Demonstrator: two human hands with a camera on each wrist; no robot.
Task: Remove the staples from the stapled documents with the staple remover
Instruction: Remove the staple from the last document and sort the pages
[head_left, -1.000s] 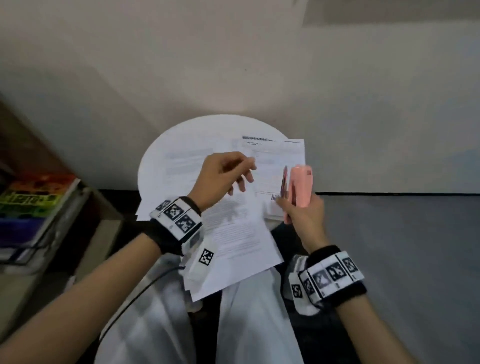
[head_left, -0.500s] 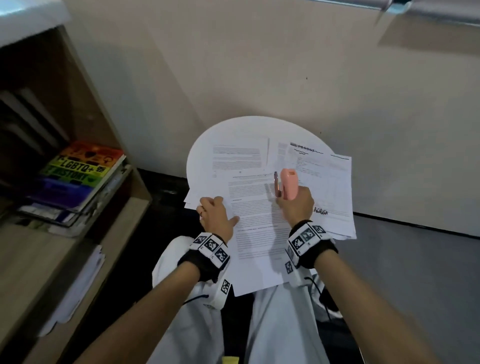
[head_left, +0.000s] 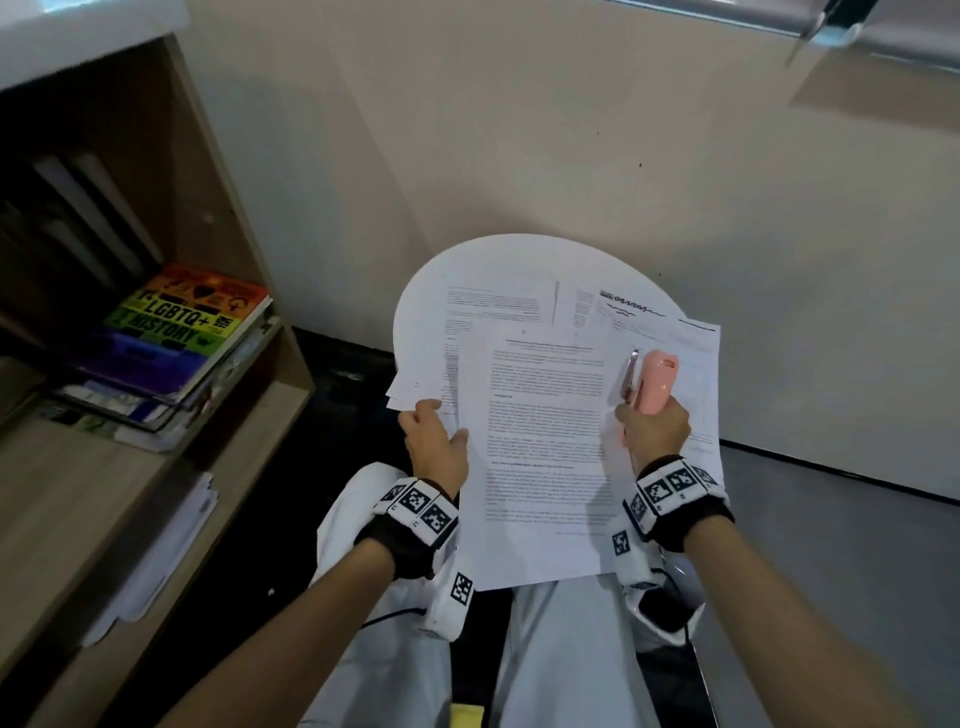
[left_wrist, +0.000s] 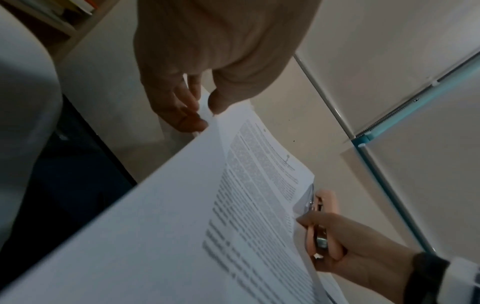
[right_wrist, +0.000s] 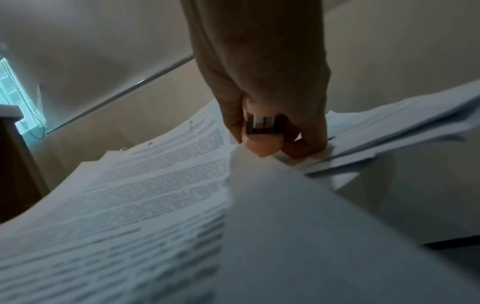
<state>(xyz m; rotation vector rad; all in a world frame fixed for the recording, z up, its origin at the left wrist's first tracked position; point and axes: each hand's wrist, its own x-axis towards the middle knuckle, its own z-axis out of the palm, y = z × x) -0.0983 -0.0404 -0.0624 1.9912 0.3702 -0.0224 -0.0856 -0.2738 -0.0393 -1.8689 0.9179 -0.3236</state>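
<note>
Rainbow book (head_left: 182, 332), wooden shelf (head_left: 218, 171), round table (head_left: 431, 280)

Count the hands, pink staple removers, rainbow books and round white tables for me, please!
Hands: 2, left hand and right hand
Pink staple remover: 1, in the right hand
Rainbow book: 1
Round white table: 1
Total: 5

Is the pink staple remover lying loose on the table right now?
No, the right hand grips the pink staple remover upright at the right edge of the top document.
</note>
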